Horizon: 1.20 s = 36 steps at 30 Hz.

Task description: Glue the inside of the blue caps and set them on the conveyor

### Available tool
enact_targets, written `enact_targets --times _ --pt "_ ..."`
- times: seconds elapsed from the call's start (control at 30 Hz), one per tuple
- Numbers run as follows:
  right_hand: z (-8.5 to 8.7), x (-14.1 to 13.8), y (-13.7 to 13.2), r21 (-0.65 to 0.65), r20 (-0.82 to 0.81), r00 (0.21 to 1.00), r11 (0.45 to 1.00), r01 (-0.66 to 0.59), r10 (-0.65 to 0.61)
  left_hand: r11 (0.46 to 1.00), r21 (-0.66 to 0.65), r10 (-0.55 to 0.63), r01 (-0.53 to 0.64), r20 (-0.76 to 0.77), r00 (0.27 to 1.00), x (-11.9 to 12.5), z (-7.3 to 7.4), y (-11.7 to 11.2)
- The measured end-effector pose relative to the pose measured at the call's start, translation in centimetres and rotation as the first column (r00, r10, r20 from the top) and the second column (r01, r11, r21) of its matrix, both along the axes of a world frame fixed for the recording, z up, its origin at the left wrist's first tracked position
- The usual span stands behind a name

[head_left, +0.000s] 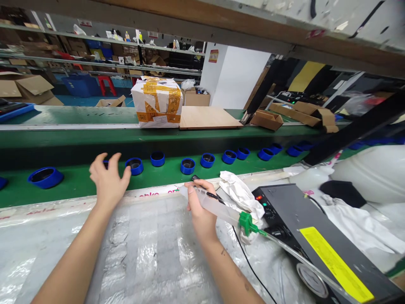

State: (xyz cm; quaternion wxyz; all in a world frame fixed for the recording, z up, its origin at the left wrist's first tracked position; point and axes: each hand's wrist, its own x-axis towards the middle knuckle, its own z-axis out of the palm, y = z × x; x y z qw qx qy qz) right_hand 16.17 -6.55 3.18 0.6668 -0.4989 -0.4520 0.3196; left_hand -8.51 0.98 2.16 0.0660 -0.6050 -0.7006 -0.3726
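Note:
My left hand [109,179] hovers over the green belt with fingers curled and spread apart. Behind it, a blue ring-shaped cup [106,163] shows between thumb and fingers, mostly hidden; I cannot tell whether they touch it. Just right of that hand sits another blue cup [134,166] with a dark inside. My right hand [201,211] grips a translucent dispensing syringe [223,210], its tip pointing left, near the belt's front edge. A green adapter [247,223] at the syringe's rear joins a clear air hose [303,257].
More blue cups [46,177] stand along the green conveyor belt [169,172]. A black dispenser box [316,236] is at right, beside a white cloth [242,192]. Clear plastic covers the bench [152,253]. A taped carton [158,103] sits on the ledge beyond; a shelf beam hangs overhead.

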Motion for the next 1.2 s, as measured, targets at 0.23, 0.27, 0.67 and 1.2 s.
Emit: enact_targets --times 0.23,0.27,0.67,1.2 --pt "-0.2 -0.4 0.3 -0.035 -0.105 0.994 0.999 -0.028 0.025 0.979 -0.171 -0.12 0.111 -0.038 0.992 0.2 -2.7 1.1" --pt "-0.2 -0.4 0.4 -0.033 -0.111 0.994 0.999 -0.028 0.024 0.977 -0.16 -0.147 0.144 -0.001 0.989 0.0 -2.8 1.2" --pt "-0.3 -0.2 -0.3 0.093 0.072 0.987 0.985 -0.148 0.141 0.697 -0.145 -0.667 0.702 0.23 0.709 6.5 -1.8 -1.8" --pt "-0.1 0.2 0.0 0.134 0.183 0.982 0.988 -0.081 0.056 0.708 -0.151 -0.627 0.69 0.314 0.712 7.1 -1.9 -2.3"
